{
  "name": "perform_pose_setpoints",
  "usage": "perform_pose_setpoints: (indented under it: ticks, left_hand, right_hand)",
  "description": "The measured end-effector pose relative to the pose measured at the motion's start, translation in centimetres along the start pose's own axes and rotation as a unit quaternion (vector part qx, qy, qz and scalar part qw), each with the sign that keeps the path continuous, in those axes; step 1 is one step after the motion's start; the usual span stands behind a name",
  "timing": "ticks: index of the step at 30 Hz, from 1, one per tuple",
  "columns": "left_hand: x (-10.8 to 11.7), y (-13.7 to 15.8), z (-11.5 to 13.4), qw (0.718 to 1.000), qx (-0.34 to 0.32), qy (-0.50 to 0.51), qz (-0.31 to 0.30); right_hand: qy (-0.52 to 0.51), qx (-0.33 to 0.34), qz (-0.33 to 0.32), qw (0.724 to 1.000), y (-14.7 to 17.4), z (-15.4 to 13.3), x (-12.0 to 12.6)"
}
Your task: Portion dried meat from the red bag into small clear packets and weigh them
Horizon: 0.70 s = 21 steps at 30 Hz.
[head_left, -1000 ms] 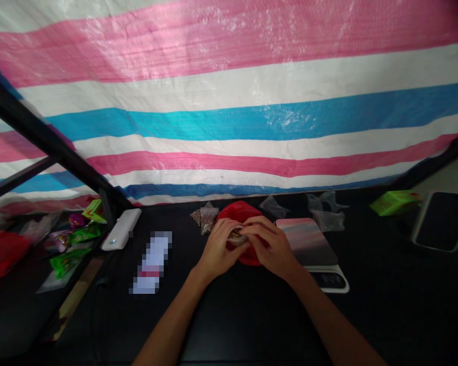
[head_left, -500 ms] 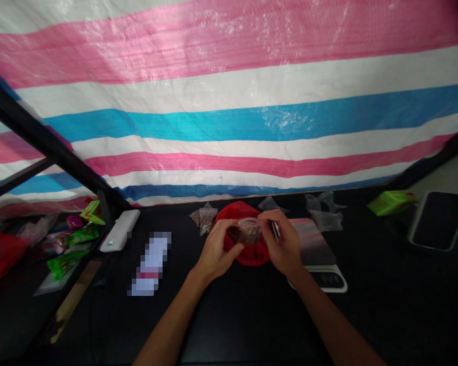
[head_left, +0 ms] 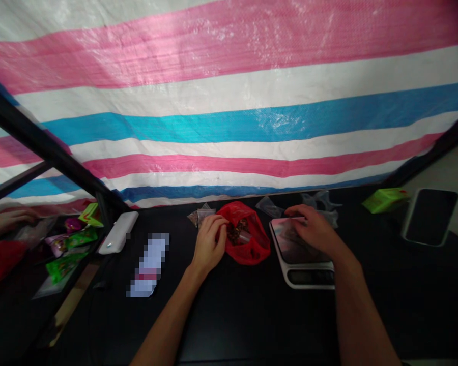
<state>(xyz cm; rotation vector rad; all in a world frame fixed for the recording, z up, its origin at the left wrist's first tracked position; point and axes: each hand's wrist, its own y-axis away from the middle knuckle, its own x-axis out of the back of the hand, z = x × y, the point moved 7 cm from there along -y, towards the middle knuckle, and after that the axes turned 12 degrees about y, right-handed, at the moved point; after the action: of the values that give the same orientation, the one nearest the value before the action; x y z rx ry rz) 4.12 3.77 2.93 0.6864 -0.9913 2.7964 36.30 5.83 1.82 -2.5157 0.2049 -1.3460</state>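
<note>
Far left, beyond a black frame post, a lower shelf (head_left: 30,284) holds green snack packets (head_left: 66,259) and something red; another person's hand (head_left: 7,221) shows there, blurred. On the black worktop (head_left: 244,325) next comes a white oblong device (head_left: 118,233), then a pixelated flat item (head_left: 148,264).

Left hand (head_left: 208,244) — fingers curled at the left edge of the red plastic bag (head_left: 248,241), touching the brown dried pieces (head_left: 236,233) heaped in its open mouth. Whether it pinches any or only rests on them, I cannot tell. Just behind the knuckles lie small filled clear pouches (head_left: 200,216).

The red bag sits at centre, between the two hands, slumped open and crumpled. Judged thin and soft: it will give way under a grip and is best taken by its rim or bunched film, not by the body. The contents look light, loose, likely to spill if the mouth tips.

Just right of the bag, a white kitchen scale (head_left: 309,277) with a glossy platform. Right hand (head_left: 315,234) lies palm down over the platform's far edge, fingers spread and loose. A clear film seems to lie under the fingertips, but it is too faint to be sure — no firm grasp is visible. Empty clear pouches (head_left: 320,201) lie behind it; these look slippery and nearly weightless, easiest pinched at a corner.

Far right: a green box (head_left: 383,199), then a dark phone (head_left: 429,216) lying flat. A striped tarpaulin (head_left: 229,101) backs it all.
</note>
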Motion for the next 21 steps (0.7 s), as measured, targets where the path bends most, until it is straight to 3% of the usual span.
perform_pose_setpoints:
  ticks: [3, 10, 18, 21]
  left_hand:
    - [0.0, 0.0, 0.1, 1.000, -0.004, 0.001, 0.004]
    - [0.1, 0.1, -0.4, 1.000, -0.002, -0.003, 0.022]
    - [0.1, 0.2, -0.5, 1.000, 0.000, -0.005, 0.024]
    - [0.2, 0.2, -0.4, 1.000, -0.002, -0.003, 0.027]
  right_hand:
    - [0.009, 0.013, 0.049, 0.999, -0.2, -0.1, 0.9]
    - [-0.068, -0.037, 0.176, 0.981, 0.4, 1.7, 3.6]
    - [-0.082, -0.053, 0.200, 0.975, 0.7, 1.8, 3.8]
    - [-0.078, -0.039, 0.173, 0.981, 0.6, 1.2, 3.8]
